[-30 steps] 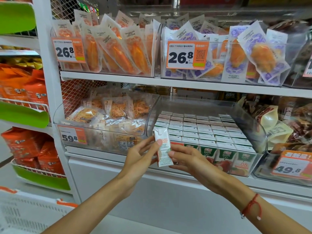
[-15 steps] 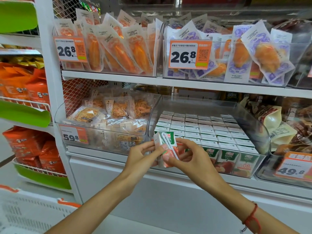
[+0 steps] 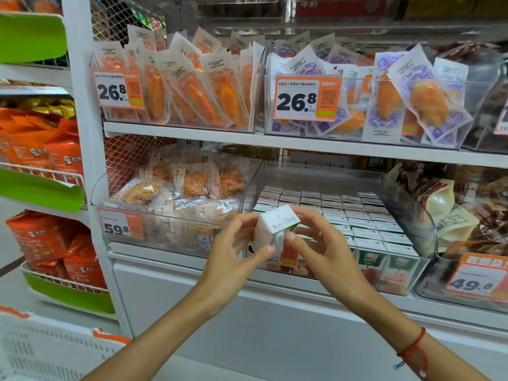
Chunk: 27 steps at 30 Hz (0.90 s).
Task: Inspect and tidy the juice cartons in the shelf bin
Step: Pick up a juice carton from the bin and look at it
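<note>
At the frame's centre, before the clear bin, your left hand and right hand both pinch one small juice carton. It looks light, stiff-sided but crushable; grip its flat faces, away from the straw.

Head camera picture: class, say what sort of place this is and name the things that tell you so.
Most likely a shop aisle, probably a snack or grocery store. Orange price tags hang on clear shelf bins, sealed snack packets stand in rows, and both hands hold one juice carton in front of a bin packed with others.
</note>
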### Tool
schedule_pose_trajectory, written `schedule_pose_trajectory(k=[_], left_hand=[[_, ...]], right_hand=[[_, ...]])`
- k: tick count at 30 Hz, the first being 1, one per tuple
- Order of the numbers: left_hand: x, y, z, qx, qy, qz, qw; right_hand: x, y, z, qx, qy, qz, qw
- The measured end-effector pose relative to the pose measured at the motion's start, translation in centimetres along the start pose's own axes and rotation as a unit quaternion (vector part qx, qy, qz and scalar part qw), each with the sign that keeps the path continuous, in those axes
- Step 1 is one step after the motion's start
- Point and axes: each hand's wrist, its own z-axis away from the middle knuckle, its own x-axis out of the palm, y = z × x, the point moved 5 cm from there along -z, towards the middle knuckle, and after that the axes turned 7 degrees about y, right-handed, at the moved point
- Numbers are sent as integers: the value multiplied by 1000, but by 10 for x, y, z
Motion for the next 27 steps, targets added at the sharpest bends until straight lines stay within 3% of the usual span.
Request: schedule_pose_trajectory(k=[5, 10, 16, 27], left_hand=[[-2, 2, 0, 41, -4, -23, 999], [0, 0, -1, 28, -13, 12, 999], [1, -2, 1, -39, 5, 45, 998], [-4, -15, 2, -196, 55, 189, 961]], right_hand=[[-6, 0, 3, -33, 2, 11, 999], [-8, -3, 3, -42, 21, 31, 998], [-8, -2, 2, -24, 39, 70, 997], [7, 1, 7, 54, -84, -13, 995]])
